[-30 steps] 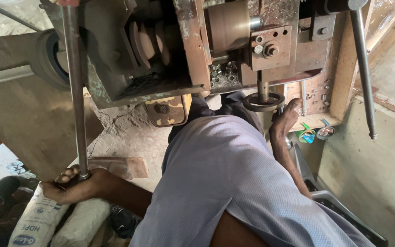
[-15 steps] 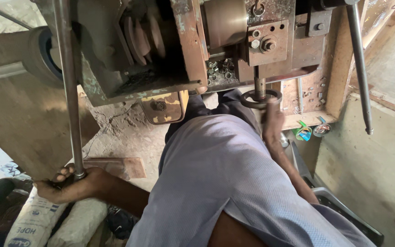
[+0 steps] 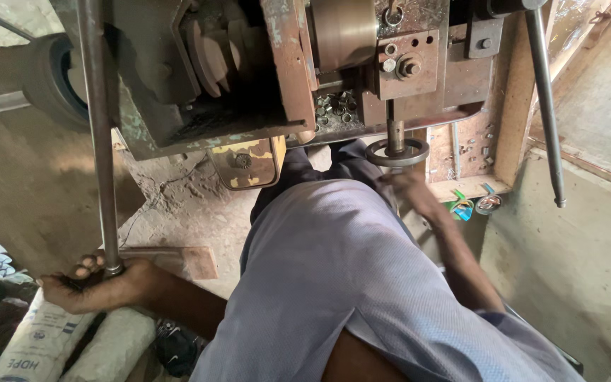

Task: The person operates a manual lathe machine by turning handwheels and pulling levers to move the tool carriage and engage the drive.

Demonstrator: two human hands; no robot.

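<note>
Left hand: your left hand (image 3: 97, 281) is clenched around the bottom end of the long steel lever (image 3: 99, 141), fingers wrapped at the knob where the rod ends; it sits low at your left, just above the white sacks (image 3: 58, 339).
Lever: it runs nearly upright from your fist to the top edge of the view, passing in front of the machine's left side.
Right hand: your right hand (image 3: 408, 187) reaches forward under the machine, fingertips touching or just below the metal ring; motion blur hides the fingers, so you cannot tell whether they grip or only rest there.
Ring: the metal ring (image 3: 397, 152) lies flat around the vertical spindle (image 3: 395, 134) that comes down from the bolted block at the machine's front, right of centre.
Machine: the rusty press (image 3: 284, 71) fills the upper frame, with stepped pulleys in an open recess on its left and a smooth brown drum (image 3: 344, 32) beside the block.
Small parts: a heap of small metal pieces (image 3: 334, 110) sits on a ledge between the recess and the spindle.
Second rod: another steel rod (image 3: 546, 106) hangs slanted at the far right, well apart from both your hands.
Your body: your grey-blue shirt (image 3: 341, 283) covers the middle foreground between your arms.
Floor: bare dusty ground lies under the machine, with a flat reddish plate (image 3: 185, 260) near your left wrist.
</note>
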